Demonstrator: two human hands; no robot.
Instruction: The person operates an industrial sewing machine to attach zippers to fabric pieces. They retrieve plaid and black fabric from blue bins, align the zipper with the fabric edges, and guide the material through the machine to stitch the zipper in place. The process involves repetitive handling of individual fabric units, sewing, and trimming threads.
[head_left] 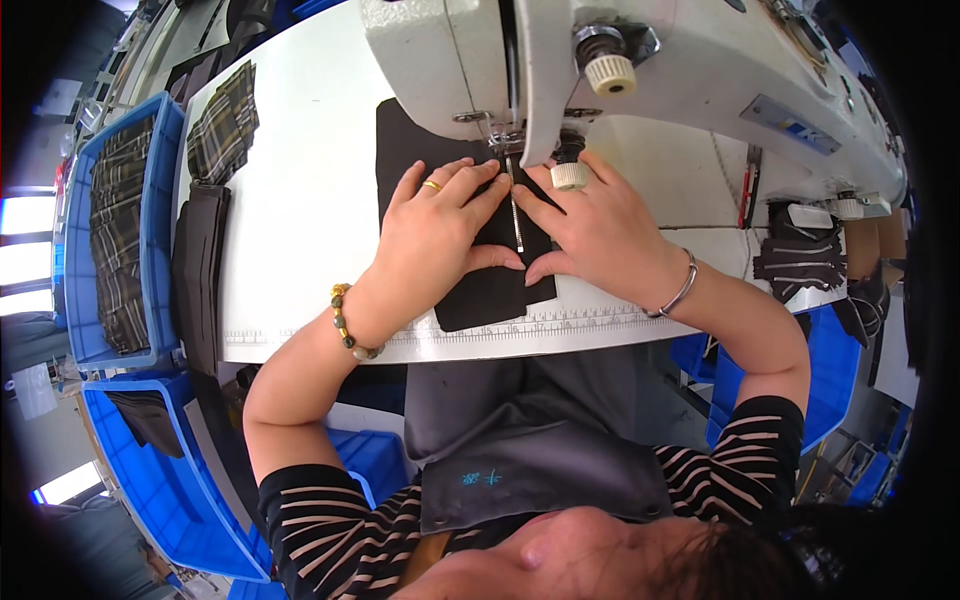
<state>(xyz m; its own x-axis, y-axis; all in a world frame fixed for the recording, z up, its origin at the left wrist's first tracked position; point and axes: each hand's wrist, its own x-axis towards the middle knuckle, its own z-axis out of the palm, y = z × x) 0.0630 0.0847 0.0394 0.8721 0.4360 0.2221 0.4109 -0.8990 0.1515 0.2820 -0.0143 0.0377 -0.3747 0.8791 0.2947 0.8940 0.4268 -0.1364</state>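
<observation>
A black fabric piece (480, 305) lies flat on the white table beneath the needle area of a white sewing machine (690, 60). Down its middle runs a zipper (518, 225) with silvery teeth, its upper end under the presser foot. My left hand (435, 220) rests on the fabric left of the zipper, fingers spread and fingertips close to the foot. On the other side, my right hand (605, 230) lies with fingers stretched out, partly behind a white machine knob (570, 176). Both thumbs press the cloth near the zipper's lower end, a small gap between them.
A ruler strip (400, 335) follows the table's front edge. Plaid pieces (225, 125) and folded dark cloth (203, 245) lie at the left, beside a blue bin (166, 220) of plaid fabric. At the right are several dark zippers (800, 260) and a red-and-black tool (748, 190).
</observation>
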